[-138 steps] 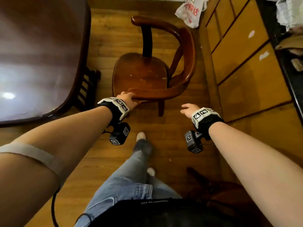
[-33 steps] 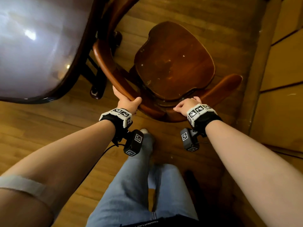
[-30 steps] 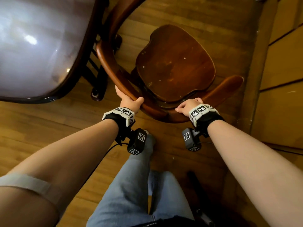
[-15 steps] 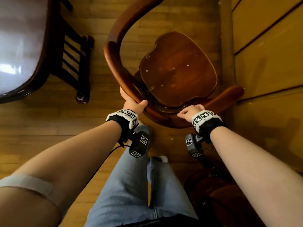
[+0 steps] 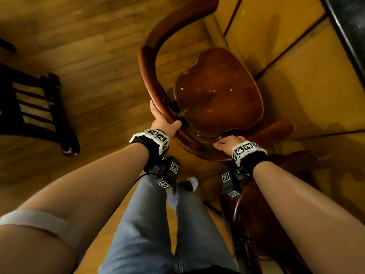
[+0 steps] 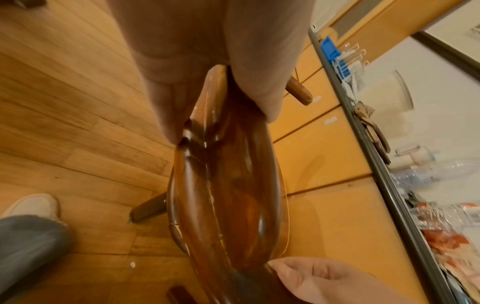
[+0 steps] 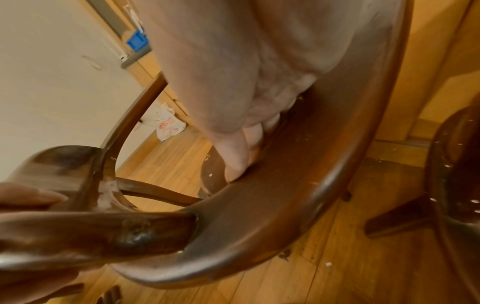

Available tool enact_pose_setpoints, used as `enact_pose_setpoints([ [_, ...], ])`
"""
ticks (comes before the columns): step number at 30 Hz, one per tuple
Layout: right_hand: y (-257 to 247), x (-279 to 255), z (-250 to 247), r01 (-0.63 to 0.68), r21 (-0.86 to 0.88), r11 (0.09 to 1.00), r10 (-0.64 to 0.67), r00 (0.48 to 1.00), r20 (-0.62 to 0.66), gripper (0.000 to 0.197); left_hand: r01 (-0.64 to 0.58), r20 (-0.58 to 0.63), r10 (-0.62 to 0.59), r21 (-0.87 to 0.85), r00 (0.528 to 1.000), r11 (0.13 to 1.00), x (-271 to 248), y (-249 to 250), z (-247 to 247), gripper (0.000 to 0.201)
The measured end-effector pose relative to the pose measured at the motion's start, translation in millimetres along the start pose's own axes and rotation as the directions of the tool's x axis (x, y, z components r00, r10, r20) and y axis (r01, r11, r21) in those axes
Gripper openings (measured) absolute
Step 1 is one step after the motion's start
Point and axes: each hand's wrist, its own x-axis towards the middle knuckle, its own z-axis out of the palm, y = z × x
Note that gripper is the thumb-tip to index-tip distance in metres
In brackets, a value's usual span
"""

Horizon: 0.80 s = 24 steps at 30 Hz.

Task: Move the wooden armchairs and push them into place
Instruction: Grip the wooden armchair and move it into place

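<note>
A dark wooden armchair [image 5: 217, 91] with a curved back rail stands on the plank floor, close to the yellow cabinet fronts. My left hand [image 5: 165, 121] grips the rail's left bend, thumb on the inner side; in the left wrist view the rail [image 6: 226, 185] runs down from that hand [image 6: 207, 82]. My right hand [image 5: 227, 142] grips the rear of the rail, and its fingers [image 7: 241, 148] curl over the rail's inner edge [image 7: 285, 195]. A second wooden armchair [image 5: 256, 224] sits at the lower right, under my right forearm.
The dark table base [image 5: 49, 115] with slats stands at the left. Yellow cabinet doors [image 5: 286, 56] line the right, under a dark countertop edge [image 5: 345, 26]. My legs and white shoe [image 5: 189, 183] are just behind the chair. A plastic bag [image 7: 168, 123] lies on the floor.
The chair has swung round and shifted right toward the cabinets. The table top has slid out of view to the left. The right hand took hold of the rail; both still grip.
</note>
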Motion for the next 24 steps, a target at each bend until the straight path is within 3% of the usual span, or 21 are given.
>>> enact_pose_setpoints([
  [8,29,9,3,-0.121,0.155,0.980,0.113,0.992,0.061,0.041,-0.052,0.076,0.042,0.135,0.996,0.989,10,34,27,0.105],
  [12,23,6,-3,-0.139,0.343,0.929,0.109,0.989,0.104,0.045,-0.039,0.070,0.026,0.186,0.997,0.982,24,43,19,0.107],
  [17,6,0,-24,-0.188,0.505,0.842,0.136,0.981,0.138,0.047,-0.037,0.154,0.000,0.235,0.988,0.971,31,46,2,0.104],
  [19,-3,-1,-42,-0.200,0.536,0.820,0.159,0.980,0.123,0.045,-0.052,0.222,-0.014,0.292,0.975,0.955,38,47,-8,0.096],
  [22,-29,-7,-86,-0.164,0.606,0.778,0.140,0.986,0.087,0.043,-0.142,0.355,-0.024,0.433,0.935,0.890,49,58,-37,0.065],
  [24,-59,-8,-125,-0.093,0.601,0.794,0.114,0.994,0.004,0.042,-0.199,0.355,0.000,0.524,0.935,0.828,57,75,-70,0.048],
])
